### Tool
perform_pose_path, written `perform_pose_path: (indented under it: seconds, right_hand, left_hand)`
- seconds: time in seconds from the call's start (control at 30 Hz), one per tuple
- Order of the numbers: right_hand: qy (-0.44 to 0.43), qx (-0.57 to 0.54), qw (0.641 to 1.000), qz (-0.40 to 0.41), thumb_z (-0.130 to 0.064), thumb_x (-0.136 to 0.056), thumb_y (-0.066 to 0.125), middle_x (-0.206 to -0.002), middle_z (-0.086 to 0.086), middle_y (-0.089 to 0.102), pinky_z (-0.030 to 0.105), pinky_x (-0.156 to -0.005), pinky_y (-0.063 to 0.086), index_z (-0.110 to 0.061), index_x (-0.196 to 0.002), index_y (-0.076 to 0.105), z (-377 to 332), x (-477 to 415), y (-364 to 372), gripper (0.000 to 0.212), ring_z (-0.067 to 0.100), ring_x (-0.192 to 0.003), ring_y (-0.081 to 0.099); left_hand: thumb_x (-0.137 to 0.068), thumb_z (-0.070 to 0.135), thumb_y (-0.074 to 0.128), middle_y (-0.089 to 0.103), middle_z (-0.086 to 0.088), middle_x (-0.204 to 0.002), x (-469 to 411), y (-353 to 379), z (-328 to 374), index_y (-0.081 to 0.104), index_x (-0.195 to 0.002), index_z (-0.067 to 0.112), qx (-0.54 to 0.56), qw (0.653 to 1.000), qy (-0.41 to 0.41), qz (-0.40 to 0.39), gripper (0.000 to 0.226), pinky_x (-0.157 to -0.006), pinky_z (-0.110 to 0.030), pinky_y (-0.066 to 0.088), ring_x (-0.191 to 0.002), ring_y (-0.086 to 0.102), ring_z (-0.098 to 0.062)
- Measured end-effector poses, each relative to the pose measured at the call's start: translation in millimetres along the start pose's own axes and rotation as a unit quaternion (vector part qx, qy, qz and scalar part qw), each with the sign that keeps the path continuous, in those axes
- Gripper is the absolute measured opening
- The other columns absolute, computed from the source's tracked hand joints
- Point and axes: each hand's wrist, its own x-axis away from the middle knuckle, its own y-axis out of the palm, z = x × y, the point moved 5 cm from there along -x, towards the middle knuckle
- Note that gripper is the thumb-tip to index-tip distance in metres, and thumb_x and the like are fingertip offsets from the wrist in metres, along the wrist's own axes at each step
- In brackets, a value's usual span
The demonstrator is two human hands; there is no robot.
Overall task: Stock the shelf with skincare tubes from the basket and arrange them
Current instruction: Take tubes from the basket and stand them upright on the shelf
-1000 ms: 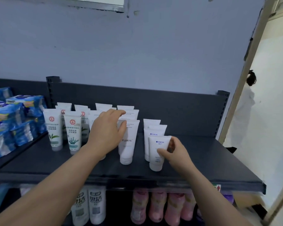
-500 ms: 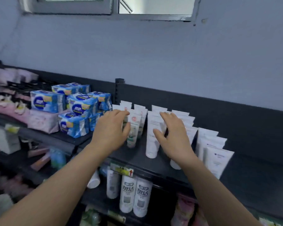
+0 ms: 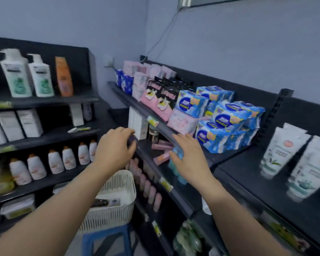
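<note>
Both hands are released and hold nothing. Our left hand [image 3: 114, 147] is in the air above the basket [image 3: 118, 206], fingers loosely curved. Our right hand [image 3: 189, 157] is in front of the shelf edges, fingers relaxed and slightly spread.

Two skincare tubes [image 3: 283, 150] stand cap-down, side by side, on the black shelf [image 3: 257, 182] at the far right. Each tube is white with a round red emblem near the top and a green plant print low on the body. The nearer tube is cut off by the right frame edge. Motion blur makes the lettering on both unreadable.

The basket is white perforated plastic and rests on a blue stool [image 3: 107, 241], below and between our forearms. Our left forearm covers part of it. We see a dark item and a pale item inside but cannot identify them.

Stacked blue packs [image 3: 227, 115] sit just left of the tubes; their stacking prevents a reliable count.

On the left-hand rack we count two white pump bottles [image 3: 17, 74], one orange bottle [image 3: 63, 76] and six small bottles [image 3: 55, 162] with orange caps.
</note>
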Motion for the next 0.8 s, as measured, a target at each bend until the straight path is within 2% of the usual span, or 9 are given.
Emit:
perform_pose_path:
  seconds: [0.13,0.27,0.37,0.43,0.47,0.53,0.57,0.67,0.8]
  right_hand:
    - [-0.015,-0.036,0.998,-0.049,-0.020,-0.088,0.061,-0.134,0.010,0.056,0.040,-0.113,0.027,-0.011,-0.132,0.053,-32.5,-38.2,81.4,0.047,0.032,-0.135,0.035]
    - [-0.010,-0.055,0.994,-0.093,-0.030,-0.087,0.054,-0.126,0.009,0.061,0.045,-0.111,0.031,-0.010,-0.127,0.057,-50.9,-66.6,161.6,0.045,0.035,-0.127,0.046]
    - [0.009,-0.068,0.989,-0.133,-0.016,-0.087,0.061,-0.118,0.011,0.064,0.039,-0.108,0.034,-0.005,-0.121,0.061,-54.5,-76.9,215.7,0.035,0.032,-0.120,0.050]
    - [0.030,-0.079,0.983,-0.162,-0.020,-0.089,0.061,-0.125,0.010,0.062,0.037,-0.107,0.036,-0.008,-0.122,0.061,-48.2,-79.3,252.9,0.036,0.029,-0.125,0.049]
    - [0.042,-0.088,0.980,-0.175,-0.021,-0.089,0.062,-0.125,0.010,0.062,0.033,-0.105,0.036,-0.011,-0.120,0.063,-43.3,-79.5,271.0,0.033,0.029,-0.124,0.050]
    - [0.056,-0.100,0.975,-0.191,-0.017,-0.087,0.063,-0.112,0.011,0.066,0.024,-0.087,0.036,-0.017,-0.103,0.067,-34.1,-79.7,302.5,0.017,0.030,-0.113,0.056]
    - [0.066,-0.102,0.971,-0.205,-0.015,-0.086,0.062,-0.110,0.010,0.066,0.023,-0.082,0.034,-0.018,-0.102,0.068,-29.0,-79.3,317.1,0.017,0.028,-0.109,0.057]
    - [0.104,-0.105,0.958,-0.246,-0.016,-0.089,0.062,-0.124,0.006,0.062,0.023,-0.093,0.036,-0.010,-0.125,0.061,-8.0,-76.4,360.1,0.037,0.022,-0.117,0.055]
    - [0.152,-0.114,0.940,-0.285,-0.018,-0.089,0.062,-0.128,0.010,0.061,0.027,-0.099,0.037,-0.008,-0.129,0.057,29.8,-73.4,428.3,0.042,0.024,-0.120,0.054]
  left_hand:
    - [-0.088,0.030,0.057,0.065,-0.003,-0.112,-2.0,5.2,-94.8,0.060,-0.120,0.020,-0.020,0.998,-0.064,-0.021,0.034,-0.082,-0.039,0.047,-0.103,0.057,-0.030]
    - [-0.088,0.029,0.056,0.065,-0.004,-0.104,-0.4,24.4,-180.5,0.063,-0.113,0.018,-0.037,0.991,-0.106,-0.068,0.029,-0.075,-0.036,0.046,-0.097,0.059,-0.029]
    - [-0.087,0.030,0.056,0.066,-0.004,-0.103,2.6,45.3,-230.8,0.063,-0.110,0.017,-0.038,0.985,-0.131,-0.105,0.027,-0.073,-0.040,0.051,-0.094,0.060,-0.028]
    - [-0.088,0.030,0.055,0.066,-0.004,-0.104,6.1,65.4,-259.1,0.063,-0.110,0.017,-0.035,0.979,-0.150,-0.132,0.026,-0.074,-0.040,0.052,-0.096,0.060,-0.025]
    - [-0.089,0.031,0.055,0.066,-0.003,-0.107,8.5,77.1,-272.0,0.062,-0.113,0.018,-0.031,0.976,-0.158,-0.144,0.028,-0.076,-0.039,0.052,-0.098,0.061,-0.024]
    - [-0.089,0.034,0.054,0.065,0.001,-0.114,15.5,104.5,-296.1,0.060,-0.120,0.022,-0.021,0.967,-0.184,-0.175,0.033,-0.081,-0.038,0.052,-0.104,0.060,-0.021]
    - [-0.090,0.035,0.054,0.065,0.002,-0.114,19.7,119.8,-307.6,0.059,-0.121,0.022,-0.015,0.961,-0.197,-0.192,0.035,-0.082,-0.038,0.052,-0.104,0.060,-0.021]
    - [-0.089,0.033,0.055,0.067,-0.001,-0.113,32.5,166.1,-336.2,0.059,-0.122,0.021,-0.004,0.943,-0.229,-0.240,0.035,-0.081,-0.038,0.054,-0.101,0.062,-0.022]
    - [-0.087,0.028,0.058,0.066,-0.001,-0.111,48.7,232.9,-371.1,0.059,-0.120,0.021,0.005,0.923,-0.259,-0.284,0.033,-0.080,-0.034,0.051,-0.100,0.061,-0.024]
